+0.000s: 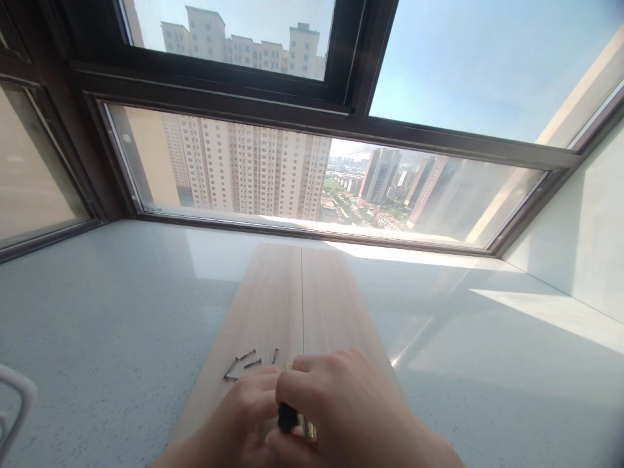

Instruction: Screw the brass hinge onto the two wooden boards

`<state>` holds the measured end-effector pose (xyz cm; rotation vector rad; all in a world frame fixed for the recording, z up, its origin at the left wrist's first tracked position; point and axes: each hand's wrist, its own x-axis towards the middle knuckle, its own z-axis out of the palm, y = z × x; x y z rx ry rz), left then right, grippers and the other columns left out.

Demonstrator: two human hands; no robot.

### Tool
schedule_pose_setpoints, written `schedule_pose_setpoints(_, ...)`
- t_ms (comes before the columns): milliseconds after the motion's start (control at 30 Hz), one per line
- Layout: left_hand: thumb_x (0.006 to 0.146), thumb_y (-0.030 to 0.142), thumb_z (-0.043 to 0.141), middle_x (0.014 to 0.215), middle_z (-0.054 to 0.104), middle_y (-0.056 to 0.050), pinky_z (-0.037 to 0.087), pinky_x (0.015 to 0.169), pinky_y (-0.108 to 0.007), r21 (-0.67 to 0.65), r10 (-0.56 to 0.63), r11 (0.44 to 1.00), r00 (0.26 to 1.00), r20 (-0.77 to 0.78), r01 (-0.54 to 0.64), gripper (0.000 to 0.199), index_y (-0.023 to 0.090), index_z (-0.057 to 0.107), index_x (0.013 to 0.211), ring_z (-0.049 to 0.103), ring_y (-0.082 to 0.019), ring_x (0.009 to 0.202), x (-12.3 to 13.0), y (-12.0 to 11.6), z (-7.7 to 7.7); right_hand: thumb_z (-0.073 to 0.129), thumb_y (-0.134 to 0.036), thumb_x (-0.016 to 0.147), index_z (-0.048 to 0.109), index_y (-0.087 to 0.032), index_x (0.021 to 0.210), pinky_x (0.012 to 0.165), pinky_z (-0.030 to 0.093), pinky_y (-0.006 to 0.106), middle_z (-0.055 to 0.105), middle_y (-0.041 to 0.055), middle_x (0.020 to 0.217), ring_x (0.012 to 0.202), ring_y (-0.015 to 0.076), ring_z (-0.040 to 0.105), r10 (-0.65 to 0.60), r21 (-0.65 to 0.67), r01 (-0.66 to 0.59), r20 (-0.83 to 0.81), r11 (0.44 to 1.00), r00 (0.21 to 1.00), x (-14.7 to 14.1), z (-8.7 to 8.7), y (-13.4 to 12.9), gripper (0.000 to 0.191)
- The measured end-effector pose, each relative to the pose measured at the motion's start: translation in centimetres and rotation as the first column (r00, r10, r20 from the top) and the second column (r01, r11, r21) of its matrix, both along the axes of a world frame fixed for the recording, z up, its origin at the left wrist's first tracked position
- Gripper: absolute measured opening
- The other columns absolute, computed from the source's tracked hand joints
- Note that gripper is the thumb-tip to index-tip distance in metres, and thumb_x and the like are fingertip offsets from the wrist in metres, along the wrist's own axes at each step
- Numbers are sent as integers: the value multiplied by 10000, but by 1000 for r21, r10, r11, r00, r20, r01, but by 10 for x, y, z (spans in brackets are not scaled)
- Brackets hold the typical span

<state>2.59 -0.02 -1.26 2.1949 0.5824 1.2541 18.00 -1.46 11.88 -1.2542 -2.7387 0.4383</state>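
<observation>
right hand (341,396): your thumb and fingers are clamped on a black handle (287,418), its end poking out towards you, a closed hold that would suit turning or steadying a tool; the far end is hidden, so what it bears on can't be told. left hand (251,400): just beside the right, fingers bent in low over the wood, perhaps to brace something; whether they pinch or only rest, cannot tell from this angle. a brass-coloured metal piece (310,429) shows in slivers by the handle, between your hands; most of it is covered. beneath, the left board (268,292) and right board (336,292) lie flat, long edges meeting in a thin dark line, probably set so close to make one level surface. loose screws (252,363) lie scattered on the left board just past your left hand, likely put there for easy reach. the speckled sill (121,325) bears both boards, broad and flat, which should give firm backing; the window frame (292,117) stands beyond their far ends, daylight falling in on the work
</observation>
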Motion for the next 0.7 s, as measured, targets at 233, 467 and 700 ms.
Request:
schedule_pose_setpoints(233,781,206,494,710,638,-2,471,619,-242,-38,-21,999,999,-37,19,102,209,524,684,632,-160,669,0,1,-5,680,-471,742,648,-209,770,468,179,244,646,-16,721,527,100,394,-73,-2,73,23,997,997,0,3,-2,265)
schedule_pose_setpoints(467,732,157,454,688,650,-2,464,596,-238,21,-23,1000,1000,1,23,110,210,539,689,637,-160,661,3,-2,11,639,-347,786,656,-197,765,475,190,240,665,-15,743,558,98,446,-16,-14,17,38,1000,999,-1,4,-2,152)
schedule_pose_setpoints(700,777,189,473,664,615,9,437,579,-238,-22,-16,1000,1000,20,16,118,202,514,666,614,-146,625,3,1,-1,655,-440,747,628,-210,708,465,170,251,632,-27,667,505,94,341,-81,35,81,6,996,997,-1,0,-1,235)
